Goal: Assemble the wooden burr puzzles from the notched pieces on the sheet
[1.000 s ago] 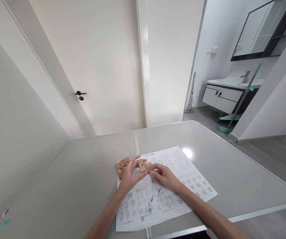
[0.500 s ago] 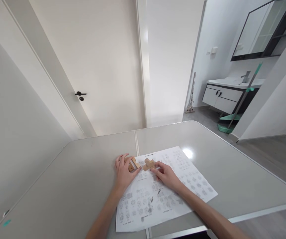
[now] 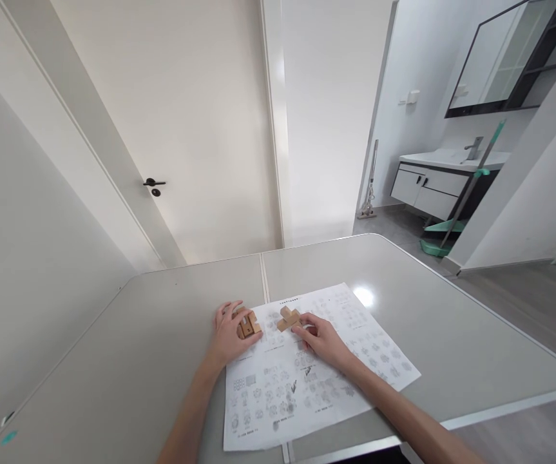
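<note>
Notched wooden puzzle pieces (image 3: 247,326) lie together at the left edge of a printed sheet (image 3: 326,412). Curved over them is my left hand (image 3: 230,332), its thumb at their near side and its fingers on the far side; part of the wood is hidden beneath. A hand's width to the right, crossed wooden puzzle pieces (image 3: 288,319) rest on the sheet, one sticking up. My right hand (image 3: 325,339) pinches their right end between thumb and forefinger.
The sheet bears rows of small grey diagrams and lies on a light grey table (image 3: 127,374) with a seam down its middle. A closed door (image 3: 210,129) stands beyond. At the back right are a washbasin cabinet (image 3: 427,187) and a green dustpan (image 3: 435,248).
My left hand has slid left with its wooden pieces, which now sit closer together and farther from the crossed pieces. My right hand has hardly moved.
</note>
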Demonstrator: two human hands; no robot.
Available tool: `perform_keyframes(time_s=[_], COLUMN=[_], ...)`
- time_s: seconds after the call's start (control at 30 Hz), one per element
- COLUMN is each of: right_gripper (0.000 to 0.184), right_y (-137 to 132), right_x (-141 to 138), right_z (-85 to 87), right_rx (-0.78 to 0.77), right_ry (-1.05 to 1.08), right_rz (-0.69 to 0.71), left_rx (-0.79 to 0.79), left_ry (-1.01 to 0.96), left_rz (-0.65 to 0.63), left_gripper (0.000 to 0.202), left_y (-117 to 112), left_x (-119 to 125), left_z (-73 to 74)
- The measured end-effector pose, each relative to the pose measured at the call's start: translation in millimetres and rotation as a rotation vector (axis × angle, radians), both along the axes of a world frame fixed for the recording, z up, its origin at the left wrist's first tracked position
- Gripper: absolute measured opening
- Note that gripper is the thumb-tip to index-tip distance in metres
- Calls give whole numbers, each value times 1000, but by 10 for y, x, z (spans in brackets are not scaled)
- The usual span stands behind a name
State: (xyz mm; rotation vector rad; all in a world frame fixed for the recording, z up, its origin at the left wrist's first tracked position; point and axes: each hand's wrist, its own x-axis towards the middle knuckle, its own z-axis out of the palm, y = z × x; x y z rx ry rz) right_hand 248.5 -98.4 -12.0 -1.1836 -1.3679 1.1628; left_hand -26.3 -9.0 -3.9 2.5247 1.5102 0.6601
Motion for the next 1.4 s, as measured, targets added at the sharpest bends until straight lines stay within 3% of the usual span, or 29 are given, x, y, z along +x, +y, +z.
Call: perform_keyframes(time_s=[0.17,0.27,0.33,0.43,0.63,0.77,0.97,1.4], right_gripper=[44,41,41,41,36,29,18,12], right_y=[-5,-11,-16,-20,-15,-15,-23,-63], right_x=[9,3,-7,-25,-42,-57,-82,-108], right_z=[13,30,40,39,-12,-36,-105,-146], right_rx=[0,4,12,12,49,112,222,458], right_ry=[0,14,12,-16,-32,-109,-311,-651], right_rz=[6,9,21,54,78,18,-92,-208], left_rx=[-26,23,80,83,-41,-20,-83,-122], left_ry=[47,37,-16,-103,-218,-277,-289,-303], left_rz=[-88,-112,-138,-221,-366,-343,-342,-285], left_gripper=[50,53,52,30,16,18,42,46], left_y=[45,14,-56,-217,-444,-477,-553,-602], left_x=[-227,-215,-111,136,487,534,602,669], left_z=[39,125,200,275,216,185,126,49])
